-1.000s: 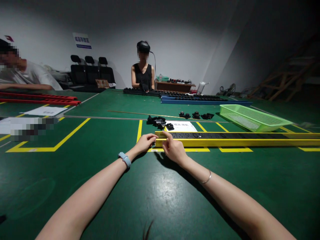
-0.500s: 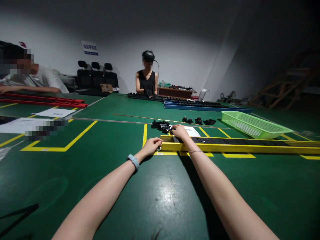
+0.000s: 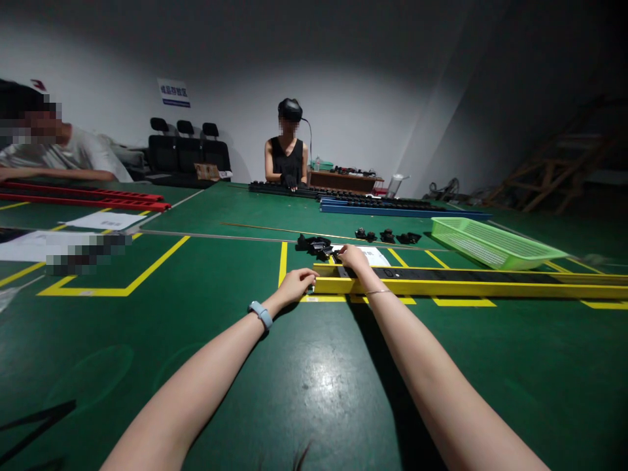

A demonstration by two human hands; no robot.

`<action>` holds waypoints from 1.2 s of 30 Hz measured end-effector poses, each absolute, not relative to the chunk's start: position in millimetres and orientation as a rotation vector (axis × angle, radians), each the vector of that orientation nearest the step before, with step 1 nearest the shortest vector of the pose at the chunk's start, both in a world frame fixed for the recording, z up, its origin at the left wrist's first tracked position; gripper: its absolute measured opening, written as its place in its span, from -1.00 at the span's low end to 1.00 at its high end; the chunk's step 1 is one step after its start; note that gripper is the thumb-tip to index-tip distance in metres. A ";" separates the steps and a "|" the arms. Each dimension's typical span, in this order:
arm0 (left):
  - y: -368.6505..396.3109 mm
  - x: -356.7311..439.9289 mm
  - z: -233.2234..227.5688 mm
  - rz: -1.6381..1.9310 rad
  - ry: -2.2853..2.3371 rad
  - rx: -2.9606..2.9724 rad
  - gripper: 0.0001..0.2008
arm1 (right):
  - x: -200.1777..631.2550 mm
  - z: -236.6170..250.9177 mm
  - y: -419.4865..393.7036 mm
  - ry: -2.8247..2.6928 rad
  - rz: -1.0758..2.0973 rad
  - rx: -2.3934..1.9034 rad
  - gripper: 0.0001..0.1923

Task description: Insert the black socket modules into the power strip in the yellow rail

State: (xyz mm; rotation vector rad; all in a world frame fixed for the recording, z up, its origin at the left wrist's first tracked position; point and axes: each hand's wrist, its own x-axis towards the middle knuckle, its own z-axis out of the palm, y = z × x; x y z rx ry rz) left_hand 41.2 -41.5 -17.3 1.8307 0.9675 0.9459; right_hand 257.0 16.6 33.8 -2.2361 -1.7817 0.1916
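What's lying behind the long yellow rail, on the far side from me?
Behind the yellow rail: a white paper sheet, small black parts and a green basket. The right hand covers part of the sheet.

The left hand (image 3: pixel 294 286) touches the end of the long yellow metal rail (image 3: pixel 466 286), while the right hand (image 3: pixel 354 258) reaches over it to the small black plastic parts (image 3: pixel 314 244).

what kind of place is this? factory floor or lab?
Most likely a factory assembly area. Big green work tables carry yellow taped zones, long rails such as the yellow rail with loose black parts beside it, and other people work similar rails.
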 end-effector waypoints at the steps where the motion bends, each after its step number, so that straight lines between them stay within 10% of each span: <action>1: -41.8 41.1 -17.0 0.947 0.963 1.828 -0.64 | 257.0 34.1 16.6 -1.778 0.195 -2.229 -0.70; 22: -42.4 39.2 -19.6 0.964 0.942 1.835 -0.68 | 263.0 52.9 -0.1 -1.288 0.520 -1.752 -0.85; 36: -64.9 36.2 -2.0 1.715 0.976 2.345 -0.79 | 233.8 11.0 -135.0 -0.536 1.792 -0.723 -0.86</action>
